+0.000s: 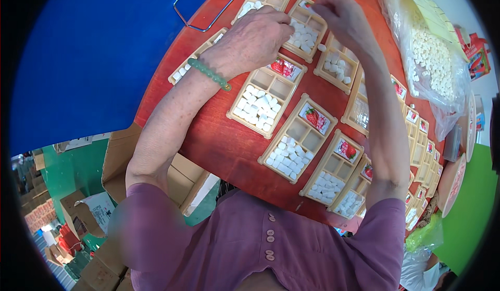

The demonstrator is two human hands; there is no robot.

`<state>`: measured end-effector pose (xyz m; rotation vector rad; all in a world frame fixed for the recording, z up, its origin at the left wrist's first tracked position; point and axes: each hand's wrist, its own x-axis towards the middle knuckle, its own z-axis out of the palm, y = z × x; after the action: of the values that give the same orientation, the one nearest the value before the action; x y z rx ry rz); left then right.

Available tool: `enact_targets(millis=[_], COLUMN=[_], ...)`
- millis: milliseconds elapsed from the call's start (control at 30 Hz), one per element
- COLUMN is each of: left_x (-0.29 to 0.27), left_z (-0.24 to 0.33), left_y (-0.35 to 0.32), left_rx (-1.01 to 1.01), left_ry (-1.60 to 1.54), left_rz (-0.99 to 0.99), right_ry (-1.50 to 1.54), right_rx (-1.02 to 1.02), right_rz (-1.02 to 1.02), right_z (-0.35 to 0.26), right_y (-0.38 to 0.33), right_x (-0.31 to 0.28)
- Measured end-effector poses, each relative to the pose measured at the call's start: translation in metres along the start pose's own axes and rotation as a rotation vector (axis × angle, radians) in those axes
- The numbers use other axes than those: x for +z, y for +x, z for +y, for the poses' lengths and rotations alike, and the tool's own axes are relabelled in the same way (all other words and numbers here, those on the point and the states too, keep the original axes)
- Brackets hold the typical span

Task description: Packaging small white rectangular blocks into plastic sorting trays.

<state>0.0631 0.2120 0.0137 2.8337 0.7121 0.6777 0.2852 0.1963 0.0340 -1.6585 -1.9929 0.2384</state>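
Note:
Both my hands are over the far part of the table, at a beige compartment tray (308,58) holding small white marshmallow-like pieces (303,37). My left hand (252,38), with a green bead bracelet (209,74) on its wrist, reaches this tray's left edge, fingers curled and closed. Whatever they hold, if anything, is hidden. Above the same tray's far end, my right hand (341,17) has its fingers pinched together and pointing down; their contents cannot be made out. Partly under my left wrist is another tray (234,115) with white pieces and a strawberry-printed packet (285,68).
More filled trays (281,174) line the red table's (213,155) near edge and run off right. A large clear bag of white pieces (432,57) lies at the far right. A wire frame (194,28) sits at the left edge, with cardboard boxes (122,155) below.

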Motion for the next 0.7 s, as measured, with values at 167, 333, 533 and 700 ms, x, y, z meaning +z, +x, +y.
enact_targets(millis=[167, 333, 533, 700], left_x=[0.001, 0.002, 0.006, 0.005], left_z=[-0.005, 0.005, 0.010, 0.024], left_y=[0.001, 0.002, 0.001, -0.002], left_rx=[-0.016, -0.007, 0.013, -0.005], left_ry=[-0.070, -0.100, 0.036, -0.013], left_rz=[0.011, 0.004, -0.154, -0.133], right_ry=[0.001, -0.020, 0.092, 0.131], right_rx=[0.018, 0.032, 0.131, 0.141], right_rz=[-0.042, -0.074, -0.060, -0.046], right_z=[0.003, 0.004, -0.005, -0.003], right_y=[-0.042, -0.070, -0.067, -0.070], right_x=[-0.031, -0.033, -0.035, -0.033])
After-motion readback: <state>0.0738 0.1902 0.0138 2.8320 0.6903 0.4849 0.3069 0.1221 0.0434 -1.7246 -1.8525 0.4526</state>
